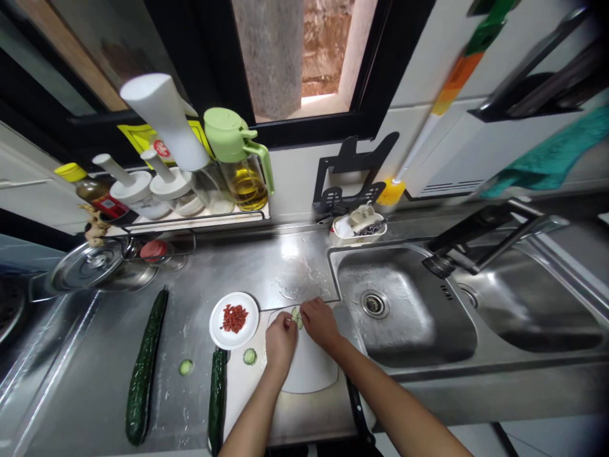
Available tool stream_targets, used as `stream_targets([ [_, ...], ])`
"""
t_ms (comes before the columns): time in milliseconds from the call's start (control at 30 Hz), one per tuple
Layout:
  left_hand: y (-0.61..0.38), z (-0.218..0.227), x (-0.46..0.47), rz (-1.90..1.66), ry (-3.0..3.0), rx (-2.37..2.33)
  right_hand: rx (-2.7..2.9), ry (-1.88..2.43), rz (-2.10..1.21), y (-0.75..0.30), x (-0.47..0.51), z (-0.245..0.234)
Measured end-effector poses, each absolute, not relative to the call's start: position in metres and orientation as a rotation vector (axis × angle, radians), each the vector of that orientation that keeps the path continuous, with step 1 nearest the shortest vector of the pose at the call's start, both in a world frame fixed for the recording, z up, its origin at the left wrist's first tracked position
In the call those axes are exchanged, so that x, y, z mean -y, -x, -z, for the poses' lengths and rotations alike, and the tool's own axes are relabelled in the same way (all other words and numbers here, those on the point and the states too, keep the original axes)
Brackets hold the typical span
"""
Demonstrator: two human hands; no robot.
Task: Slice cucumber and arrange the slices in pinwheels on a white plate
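Observation:
Both hands meet over the far end of a white plate (pixel 309 367), where thin pale-green cucumber slices (pixel 297 317) lie. My left hand (pixel 280 343) pinches at a slice from the left, thumb and finger together. Bent over the slices from the right, my right hand (pixel 321 324) has its fingers closed on them; its fingertips are partly hidden. The plate rests on a light cutting board (pixel 242 387). A cut cucumber (pixel 217 397) lies along the board's left edge, with a cucumber end piece (pixel 250 357) beside my left hand.
A small white dish (pixel 216 330) holds red berries (pixel 234 318). A whole cucumber (pixel 147 365) and another cut end (pixel 186 367) lie on the steel counter (pixel 95 381). A knife with a black handle (pixel 358 409) is right of the board. Beyond are a double sink (pixel 404 343) and an oil jug (pixel 247 187).

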State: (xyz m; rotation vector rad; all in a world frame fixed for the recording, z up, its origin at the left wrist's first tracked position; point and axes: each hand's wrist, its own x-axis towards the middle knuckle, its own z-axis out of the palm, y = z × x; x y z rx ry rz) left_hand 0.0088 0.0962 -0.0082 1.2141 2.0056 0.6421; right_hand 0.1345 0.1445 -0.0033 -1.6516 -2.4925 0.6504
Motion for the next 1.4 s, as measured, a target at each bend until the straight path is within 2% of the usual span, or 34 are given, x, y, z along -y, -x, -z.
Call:
stream_targets([
  [600, -0.005, 0.013, -0.095, -0.625, -1.464, -2.007, 2.513, 1.613, -0.590, -0.136, -0.141, 0.003],
  [867, 0.040, 0.003, -0.056, -0.740, -1.443, -2.032, 2.429, 1.608, -0.588, -0.150, -0.111, -0.003],
  [1133, 0.090, 0.013, -0.007, -0.571, -1.445, -2.234, 2.322, 1.502, -0.665, -0.157, -0.068, 0.004],
  [1400, 0.093, 0.020, -0.004, -0.451, -1.473, -2.249, 2.306, 1.484, -0.701, -0.152, -0.043, 0.005],
])
